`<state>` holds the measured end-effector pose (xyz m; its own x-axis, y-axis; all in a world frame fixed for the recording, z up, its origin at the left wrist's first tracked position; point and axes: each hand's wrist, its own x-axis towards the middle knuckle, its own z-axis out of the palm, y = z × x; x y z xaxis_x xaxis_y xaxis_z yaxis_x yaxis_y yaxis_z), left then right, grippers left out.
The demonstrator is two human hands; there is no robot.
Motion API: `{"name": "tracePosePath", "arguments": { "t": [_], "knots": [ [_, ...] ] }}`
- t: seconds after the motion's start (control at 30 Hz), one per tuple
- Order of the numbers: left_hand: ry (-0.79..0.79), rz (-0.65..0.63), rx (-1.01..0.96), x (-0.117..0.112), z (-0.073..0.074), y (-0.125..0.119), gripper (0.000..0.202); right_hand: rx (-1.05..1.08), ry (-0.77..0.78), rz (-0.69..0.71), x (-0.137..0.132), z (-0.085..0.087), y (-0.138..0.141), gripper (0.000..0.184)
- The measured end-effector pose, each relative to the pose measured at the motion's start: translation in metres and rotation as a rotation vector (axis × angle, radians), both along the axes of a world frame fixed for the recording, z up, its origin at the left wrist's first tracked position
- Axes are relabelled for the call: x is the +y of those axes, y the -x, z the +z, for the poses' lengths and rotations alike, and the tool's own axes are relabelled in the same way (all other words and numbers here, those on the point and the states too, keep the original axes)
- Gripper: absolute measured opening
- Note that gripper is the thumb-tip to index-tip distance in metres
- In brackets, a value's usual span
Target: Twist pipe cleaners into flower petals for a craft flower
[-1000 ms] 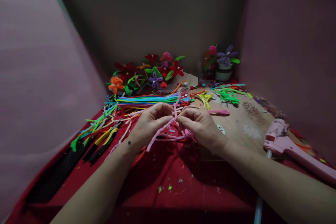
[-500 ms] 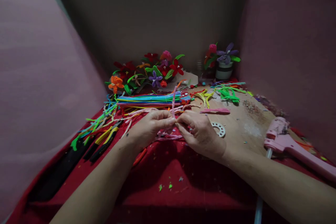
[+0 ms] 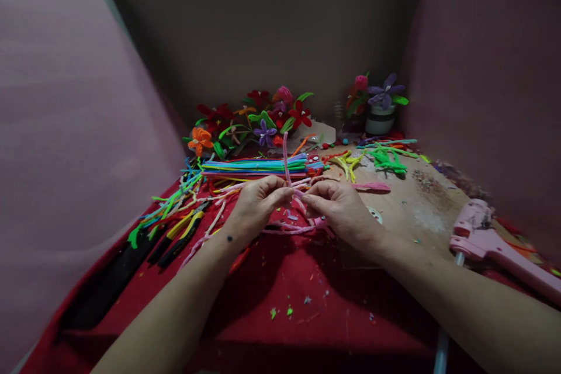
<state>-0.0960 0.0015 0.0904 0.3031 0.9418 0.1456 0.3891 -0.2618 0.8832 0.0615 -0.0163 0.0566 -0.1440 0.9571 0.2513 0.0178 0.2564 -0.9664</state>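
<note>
A pink pipe cleaner (image 3: 286, 155) is pinched between both hands above the table, one end standing nearly upright. My left hand (image 3: 260, 201) grips it between thumb and forefinger near the bend. On its other side, my right hand (image 3: 339, 207) has thumb and fingertips closed on the lower part. More pink pipe cleaners (image 3: 289, 230) lie on the red cloth beneath the hands. A bundle of multicoloured pipe cleaners (image 3: 254, 165) rests just beyond them. Partly covered by my right hand is a white disc with holes (image 3: 375, 214).
Black-and-yellow pliers (image 3: 182, 236) lie at left beside loose pipe cleaners. A pink glue gun (image 3: 486, 234) sits at right. Pipe-cleaner flowers (image 3: 265, 133) stand at the back, with a small flower pot (image 3: 380, 120) farther right. Green pipe cleaners (image 3: 388, 159) lie on the board.
My hands have moved slightly apart, and more of the pink pipe cleaner shows between them. The whole view has shifted a little, moving the table items rightward in the picture.
</note>
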Motion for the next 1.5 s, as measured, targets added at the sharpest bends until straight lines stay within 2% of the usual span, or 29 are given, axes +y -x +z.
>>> {"name": "tracePosePath", "arguments": {
  "t": [0.13,0.2,0.3,0.33,0.4,0.47,0.53,0.67,0.73,0.87,1.03,1.13,1.3,1.5],
  "knots": [
    [-0.074,-0.037,0.093,-0.003,0.003,0.001,0.018,-0.148,-0.253,-0.074,-0.002,-0.001,-0.001,0.022],
    [-0.086,-0.085,0.139,-0.005,0.005,0.003,0.019,-0.222,-0.486,-0.151,-0.001,0.000,-0.003,0.015],
    [-0.122,-0.192,0.222,-0.008,0.007,0.003,0.018,-0.448,-0.851,-0.243,-0.001,0.002,-0.006,0.022],
    [-0.137,-0.218,0.244,-0.008,0.007,0.003,0.019,-0.539,-0.916,-0.259,0.000,0.002,-0.007,0.022],
    [-0.137,-0.222,0.255,-0.009,0.007,0.003,0.019,-0.672,-0.933,-0.287,0.000,0.003,-0.007,0.019],
    [-0.096,-0.190,0.231,-0.009,0.006,0.003,0.020,-0.681,-0.842,-0.282,-0.001,0.004,-0.006,0.017],
    [-0.060,-0.160,0.201,-0.008,0.006,0.004,0.020,-0.549,-0.666,-0.218,-0.002,0.006,-0.005,0.017],
    [-0.055,-0.128,0.188,-0.008,0.005,0.003,0.018,-0.195,-0.177,0.061,-0.001,0.010,-0.006,0.022],
    [-0.051,-0.111,0.190,-0.008,0.004,0.002,0.017,-0.100,-0.010,0.163,0.001,0.010,-0.008,0.024],
    [-0.026,-0.079,0.136,-0.007,0.003,-0.001,0.018,0.010,0.205,0.177,0.006,0.007,-0.009,0.014],
    [-0.053,-0.039,0.119,-0.007,0.011,0.002,0.025,0.227,0.264,0.144,0.008,0.005,-0.006,0.015],
    [0.072,-0.072,0.073,-0.006,0.012,0.005,0.028,0.317,0.303,0.112,0.009,0.006,-0.006,0.016],
    [0.315,-0.255,-0.019,-0.004,0.003,0.004,0.033,0.438,0.347,0.048,0.011,0.004,-0.006,0.013],
    [0.331,-0.268,0.030,-0.004,0.001,-0.001,0.032,0.470,0.343,0.079,0.014,-0.002,-0.005,0.013]
  ]
}}
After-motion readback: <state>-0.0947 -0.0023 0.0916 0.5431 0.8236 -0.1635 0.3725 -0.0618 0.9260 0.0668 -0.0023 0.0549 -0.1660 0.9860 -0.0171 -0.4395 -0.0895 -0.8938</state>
